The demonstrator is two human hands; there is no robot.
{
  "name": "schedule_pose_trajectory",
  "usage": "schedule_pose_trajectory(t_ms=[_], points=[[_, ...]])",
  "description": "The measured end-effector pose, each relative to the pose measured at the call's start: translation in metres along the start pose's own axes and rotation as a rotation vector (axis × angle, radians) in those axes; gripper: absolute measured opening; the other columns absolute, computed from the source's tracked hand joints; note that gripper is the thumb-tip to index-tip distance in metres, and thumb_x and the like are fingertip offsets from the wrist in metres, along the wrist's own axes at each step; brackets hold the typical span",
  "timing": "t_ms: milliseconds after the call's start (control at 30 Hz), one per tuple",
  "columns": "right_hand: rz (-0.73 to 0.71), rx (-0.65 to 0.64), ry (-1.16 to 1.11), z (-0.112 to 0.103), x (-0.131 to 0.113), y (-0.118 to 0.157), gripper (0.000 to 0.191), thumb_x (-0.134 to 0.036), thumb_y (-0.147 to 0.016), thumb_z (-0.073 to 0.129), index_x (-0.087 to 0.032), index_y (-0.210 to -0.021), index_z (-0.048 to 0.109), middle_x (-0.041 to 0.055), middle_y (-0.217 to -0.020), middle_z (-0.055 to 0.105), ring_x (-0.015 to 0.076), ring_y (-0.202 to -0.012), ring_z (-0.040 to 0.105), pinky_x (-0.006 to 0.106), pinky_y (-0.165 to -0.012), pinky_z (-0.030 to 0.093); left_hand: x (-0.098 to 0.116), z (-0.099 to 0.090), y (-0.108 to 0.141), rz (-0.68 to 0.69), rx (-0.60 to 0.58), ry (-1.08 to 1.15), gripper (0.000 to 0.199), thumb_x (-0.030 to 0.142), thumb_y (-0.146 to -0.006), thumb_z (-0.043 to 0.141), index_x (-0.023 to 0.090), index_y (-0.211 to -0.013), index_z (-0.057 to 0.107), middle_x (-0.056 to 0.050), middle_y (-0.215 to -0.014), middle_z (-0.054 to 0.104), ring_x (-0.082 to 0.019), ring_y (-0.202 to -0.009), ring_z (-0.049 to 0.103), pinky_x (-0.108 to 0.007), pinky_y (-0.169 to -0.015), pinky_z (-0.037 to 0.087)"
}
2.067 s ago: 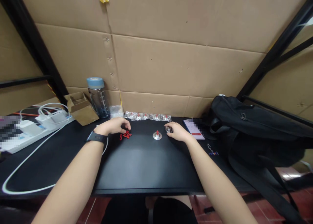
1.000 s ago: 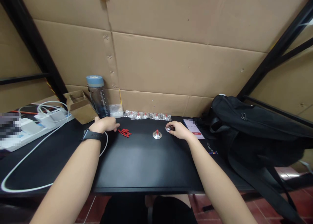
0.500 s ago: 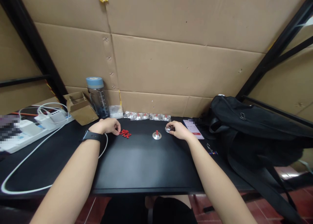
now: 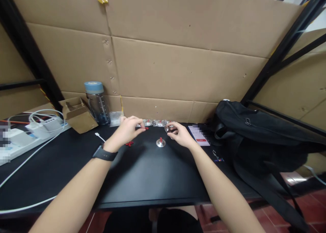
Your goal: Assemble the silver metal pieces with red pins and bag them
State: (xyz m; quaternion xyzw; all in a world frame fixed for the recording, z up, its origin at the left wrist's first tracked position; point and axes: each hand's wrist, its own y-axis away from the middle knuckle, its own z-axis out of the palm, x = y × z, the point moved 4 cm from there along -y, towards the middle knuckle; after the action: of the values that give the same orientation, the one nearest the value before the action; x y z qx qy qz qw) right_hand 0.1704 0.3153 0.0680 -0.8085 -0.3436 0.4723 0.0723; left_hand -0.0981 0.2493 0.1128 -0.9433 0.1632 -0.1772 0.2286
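Note:
My left hand is raised over the table, pinching a thin red cord whose end shows past the fingertips. Beneath it, more red cords lie in a small heap, partly hidden by the hand. My right hand grips a small silver finger cymbal by its edge, fingers covering part of it. Between the hands, a second finger cymbal rests dome up on the black tabletop, a red cord loop standing from its top. Behind lie several bagged cymbals in clear plastic.
At the left stand a water bottle, an open cardboard box and a power strip with white cables. To the right are a phone, a keyring and a black backpack. A cardboard wall closes off the back.
My left hand has risen from the cord heap and moved right with a red cord. My right hand has lifted the finger cymbal and turned it, shifting slightly left. The view has shifted slightly.

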Motion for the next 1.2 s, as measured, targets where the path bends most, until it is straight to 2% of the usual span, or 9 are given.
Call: schedule_pose_trajectory(t_ms=[100,367,533,800,1067,1200], points=[[-0.018,0.007,-0.165,0.012,-0.019,0.001,0.035,-0.022,-0.081,0.07,-0.024,-0.115,0.064,0.0075,-0.12,0.065,0.0194,-0.1,0.065,0.032,-0.079,0.056,0.022,0.015,-0.001,0.001,0.106,0.153,0.013,0.039,-0.089,0.068,0.03,-0.096,0.073,-0.001,-0.099,0.076,-0.024,-0.105,0.063,-0.041,-0.097,0.033],[-0.06,0.042,-0.391,0.035,-0.044,0.007,0.041,-0.028,-0.081,0.074,-0.025,-0.119,0.059,0.0091,-0.126,0.061,0.022,-0.108,0.065,0.034,-0.082,0.058,0.036,0.035,0.001,-0.033,0.162,0.301,0.013,0.035,-0.092,0.065,0.027,-0.09,0.075,-0.002,-0.101,0.074,-0.022,-0.104,0.063,-0.04,-0.097,0.04],[-0.053,0.053,-0.404,0.041,-0.044,0.008,0.042,-0.03,-0.081,0.074,-0.025,-0.119,0.058,0.009,-0.124,0.062,0.0222,-0.108,0.067,0.033,-0.082,0.059,0.045,0.04,0.004,-0.019,0.179,0.268,0.014,0.035,-0.092,0.063,0.026,-0.091,0.075,-0.004,-0.113,0.067,-0.023,-0.113,0.058,-0.042,-0.101,0.038],[-0.022,0.053,-0.421,0.044,-0.041,0.009,0.042,-0.032,-0.08,0.076,-0.024,-0.117,0.057,0.0085,-0.125,0.062,0.0214,-0.106,0.069,0.031,-0.08,0.059,0.051,0.042,0.009,-0.037,0.234,0.115,0.013,0.032,-0.093,0.061,0.027,-0.095,0.073,-0.006,-0.119,0.064,-0.026,-0.117,0.053,-0.045,-0.097,0.033],[0.023,0.075,-0.459,0.047,-0.04,0.01,0.043,-0.033,-0.077,0.079,-0.023,-0.113,0.057,0.0076,-0.123,0.061,0.02,-0.102,0.07,0.029,-0.08,0.059,0.056,0.042,0.012,0.029,0.268,0.051,0.013,0.03,-0.093,0.06,0.026,-0.095,0.072,-0.006,-0.119,0.064,-0.027,-0.118,0.051,-0.046,-0.097,0.031],[0.049,0.009,-0.406,0.043,-0.036,0.008,0.039,-0.039,-0.078,0.078,-0.023,-0.107,0.057,0.007,-0.118,0.064,0.0208,-0.101,0.07,0.029,-0.074,0.059,0.056,0.04,0.011,0.034,0.257,0.02,0.012,0.03,-0.092,0.061,0.025,-0.091,0.073,-0.008,-0.12,0.064,-0.028,-0.119,0.05,-0.046,-0.094,0.031]])
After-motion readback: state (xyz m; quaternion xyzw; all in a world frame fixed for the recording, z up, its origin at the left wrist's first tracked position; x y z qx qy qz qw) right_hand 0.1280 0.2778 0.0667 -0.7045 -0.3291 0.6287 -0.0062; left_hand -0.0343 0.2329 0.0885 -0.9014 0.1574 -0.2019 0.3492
